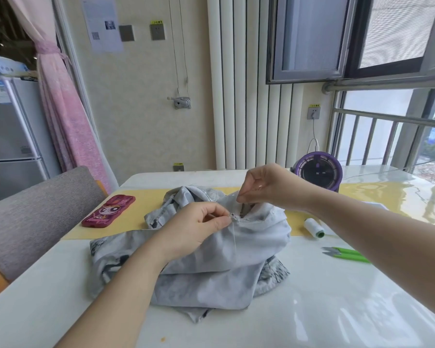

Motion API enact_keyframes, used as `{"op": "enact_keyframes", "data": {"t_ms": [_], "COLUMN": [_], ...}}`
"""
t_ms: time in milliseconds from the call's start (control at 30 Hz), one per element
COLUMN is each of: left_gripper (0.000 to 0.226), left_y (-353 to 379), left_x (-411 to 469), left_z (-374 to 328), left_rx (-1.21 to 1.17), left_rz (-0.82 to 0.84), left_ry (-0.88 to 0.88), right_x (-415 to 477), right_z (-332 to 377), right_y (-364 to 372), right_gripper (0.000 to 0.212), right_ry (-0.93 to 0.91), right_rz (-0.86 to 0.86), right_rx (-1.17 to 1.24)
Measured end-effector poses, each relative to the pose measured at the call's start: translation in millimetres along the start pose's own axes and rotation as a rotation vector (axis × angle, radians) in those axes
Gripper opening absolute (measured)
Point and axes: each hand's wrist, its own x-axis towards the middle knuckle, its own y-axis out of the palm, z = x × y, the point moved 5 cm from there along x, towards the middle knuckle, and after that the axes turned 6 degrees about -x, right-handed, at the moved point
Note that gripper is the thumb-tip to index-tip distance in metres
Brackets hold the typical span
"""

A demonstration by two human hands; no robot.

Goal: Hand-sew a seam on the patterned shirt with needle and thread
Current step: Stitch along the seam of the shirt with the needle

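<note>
Two hands busy at one spot, mid-stitch by the look of it. Heaped at the middle of the glossy white table (pixel 337 310): the pale grey patterned shirt (pixel 211 259), crumpled, its far part over the yellow runner (pixel 141 204) crossing the table's far half. Pinching a folded edge at the top of the heap between thumb and curled fingers: the left hand (pixel 196 227). Closed fingertip to thumb just above that pinch: the right hand (pixel 269 187), gripping what looks like the thin needle (pixel 234 195), too small to be sure of. Trailing down over the cloth from the pinched edge: a single strand of white thread (pixel 234 234). Seam begun, then, yet impossible to count finished stitches or judge the length remaining behind the fingers. Left to do, probably: more stitches, a knot, a cut. Waiting on the table's right side: a white thread spool with green core (pixel 313 227) and green-handled metal snips (pixel 347 253), untouched. Toward the table's left edge: a red cartoon phone case (pixel 108 212); at its far edge, a round purple fan (pixel 318 172).
</note>
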Motion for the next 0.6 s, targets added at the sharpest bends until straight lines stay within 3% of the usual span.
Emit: {"op": "enact_keyframes", "data": {"t_ms": [200, 300, 600], "left_gripper": [0.009, 0.011, 0.011], "left_y": [0, 1, -2], "left_x": [-1, -2, 0], "left_z": [0, 1, 1], "left_rx": [-0.021, -0.028, -0.044], "left_rz": [-0.034, -0.052, -0.056], "left_ry": [0.045, 0.065, 0.068], "right_x": [-4, -4, 3], "right_z": [3, 3, -2], "right_y": [18, 19, -2], "right_gripper": [0.009, 0.01, 0.007], "right_ry": [-0.026, -0.029, -0.012], "right_rz": [0.199, 0.162, -0.024], "right_rx": [-0.059, -0.14, -0.077]}}
